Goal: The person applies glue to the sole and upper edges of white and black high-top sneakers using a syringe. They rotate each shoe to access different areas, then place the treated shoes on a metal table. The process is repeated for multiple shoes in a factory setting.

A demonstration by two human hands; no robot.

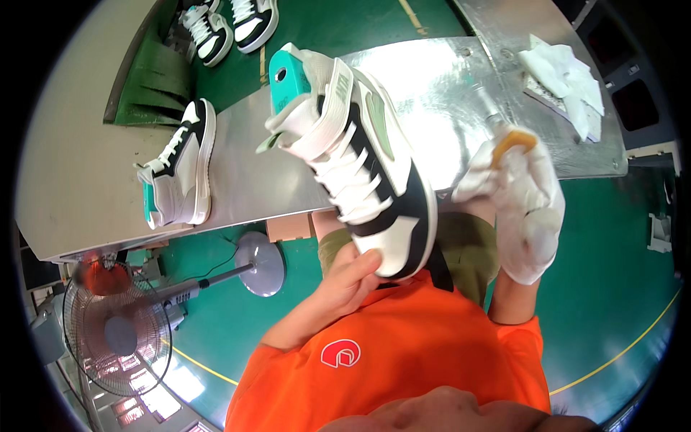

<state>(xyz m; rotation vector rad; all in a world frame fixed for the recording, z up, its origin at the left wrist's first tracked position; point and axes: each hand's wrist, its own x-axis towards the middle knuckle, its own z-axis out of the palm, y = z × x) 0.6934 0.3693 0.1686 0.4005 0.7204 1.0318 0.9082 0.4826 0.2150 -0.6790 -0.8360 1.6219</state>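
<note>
Sneaker [360, 158] toe hides left hand [353, 281] fingers; gloved right hand [525, 209] blurred.

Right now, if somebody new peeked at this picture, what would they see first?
First, the big white, black and pale green sneaker in the middle, held up at its toe by the bare left hand, with a teal block sticking out of its top. Next, the right hand in a white glove, pinching a small amber piece beside the shoe. Another sneaker stands on the shiny metal table to the left.
</note>
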